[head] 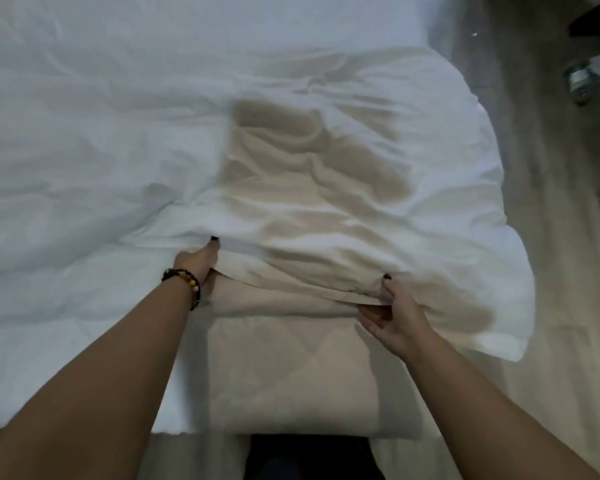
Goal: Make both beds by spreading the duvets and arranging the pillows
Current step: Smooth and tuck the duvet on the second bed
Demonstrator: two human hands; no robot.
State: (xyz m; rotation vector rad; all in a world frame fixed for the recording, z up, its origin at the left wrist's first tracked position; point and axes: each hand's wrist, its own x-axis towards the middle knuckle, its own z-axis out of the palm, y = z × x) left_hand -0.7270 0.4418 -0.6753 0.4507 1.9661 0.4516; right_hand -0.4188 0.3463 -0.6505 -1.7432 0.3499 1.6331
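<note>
A white duvet (326, 174) lies crumpled across the bed, its near edge folded back and bunched toward the right side. My left hand (196, 263), with a beaded bracelet at the wrist, grips the duvet's near edge with its fingers tucked under the fabric. My right hand (392, 313) pinches the same edge further right, thumb on top. Below the lifted edge the quilted mattress cover (291, 368) is bare. No pillow shows in view.
The wooden floor (551, 237) runs along the bed's right side. A small greyish object (579, 81) lies on the floor at the upper right, near dark furniture (596, 22). The bed's near edge is right in front of me.
</note>
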